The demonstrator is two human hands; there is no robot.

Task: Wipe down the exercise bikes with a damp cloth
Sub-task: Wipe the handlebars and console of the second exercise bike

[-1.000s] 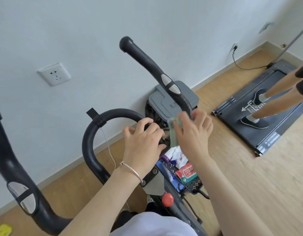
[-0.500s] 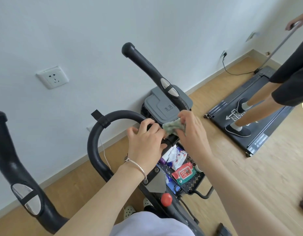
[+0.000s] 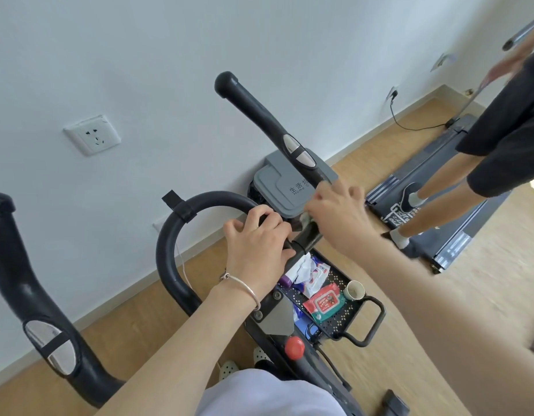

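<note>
Compared with half a second ago, the right hand [image 3: 337, 214] has closed further over the pale green cloth [image 3: 307, 219], leaving only a crumpled corner showing where it is pressed against the foot of the black padded handlebar arm [image 3: 259, 115] of the exercise bike. Its fingers curl round cloth and bar together, while the left hand [image 3: 259, 238] grips the black curved handlebar loop [image 3: 175, 235] near the centre clamp, steadying it. Wiping of the handlebars looks under way, and the next stroke calls for sliding the cloth up the arm, over the silver oval sensor pads [image 3: 298, 151], to the tip. Below, the black perforated metal basket [image 3: 346, 313] holds a red and green wipes packet [image 3: 322, 301], a small white cup [image 3: 354, 290] and crumpled white wrappers [image 3: 304, 265]
</note>
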